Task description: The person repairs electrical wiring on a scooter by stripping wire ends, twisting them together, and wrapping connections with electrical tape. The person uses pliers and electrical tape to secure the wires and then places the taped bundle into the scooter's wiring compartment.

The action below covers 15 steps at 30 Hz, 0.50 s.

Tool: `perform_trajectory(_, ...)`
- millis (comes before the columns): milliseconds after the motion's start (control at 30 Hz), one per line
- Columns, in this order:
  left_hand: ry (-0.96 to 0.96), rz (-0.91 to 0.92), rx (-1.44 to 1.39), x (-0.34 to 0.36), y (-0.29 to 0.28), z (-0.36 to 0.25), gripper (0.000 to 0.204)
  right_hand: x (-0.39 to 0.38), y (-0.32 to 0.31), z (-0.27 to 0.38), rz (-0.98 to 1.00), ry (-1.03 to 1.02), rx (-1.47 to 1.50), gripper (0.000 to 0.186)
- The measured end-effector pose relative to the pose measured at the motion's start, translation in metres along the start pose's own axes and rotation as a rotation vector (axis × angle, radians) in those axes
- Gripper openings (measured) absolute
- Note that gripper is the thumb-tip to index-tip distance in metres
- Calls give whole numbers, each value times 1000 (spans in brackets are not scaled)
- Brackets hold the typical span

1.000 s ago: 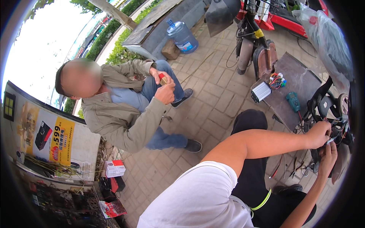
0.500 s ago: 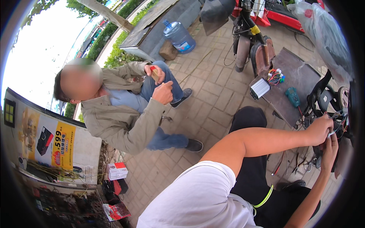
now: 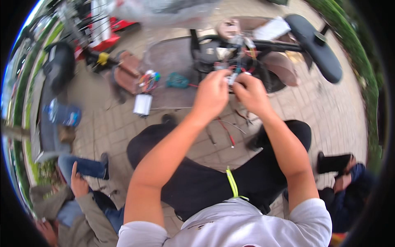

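Both my hands meet in front of an opened electric bike's wiring. In the pinched fingers of my left hand (image 3: 213, 94) is a small pale wire connector (image 3: 231, 78). My right hand (image 3: 252, 94) closes on the same connector from the other side, its finger ends partly hidden. A bundle of coloured wires (image 3: 249, 51) sits just beyond my fingertips. On the brown footboard (image 3: 168, 53) to the left lie a teal meter (image 3: 177, 80) and a cluster of coloured plugs (image 3: 149, 81). A silver finned box (image 3: 142, 104) rests at the board's near edge.
Loose red and black leads (image 3: 229, 136) lie on the paving below my hands. A black saddle (image 3: 314, 47) is at the far right. People sit at both sides: one in a khaki jacket (image 3: 90, 218), another in dark clothes (image 3: 354, 193). A blue water bottle (image 3: 66, 113) stands left.
My view has swung right from the seated person, bringing my hands and the bike wiring to the middle. Both hands stay together at the connector.
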<state>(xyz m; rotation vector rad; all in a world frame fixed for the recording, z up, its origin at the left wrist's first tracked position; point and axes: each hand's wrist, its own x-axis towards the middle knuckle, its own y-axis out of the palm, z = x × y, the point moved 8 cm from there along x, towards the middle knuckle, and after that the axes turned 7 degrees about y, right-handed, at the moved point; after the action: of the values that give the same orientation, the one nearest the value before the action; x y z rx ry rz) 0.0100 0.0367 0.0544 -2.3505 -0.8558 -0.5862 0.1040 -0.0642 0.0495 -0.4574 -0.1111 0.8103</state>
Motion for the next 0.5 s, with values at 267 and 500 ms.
perform_trajectory(267,12,260,-42,3,15,-20,22,-31,-45,-15,-233,36,182,14)
perform_trajectory(500,-178,233,-187,-3,15,-14,26,-37,-66,15,-386,-127,239,12)
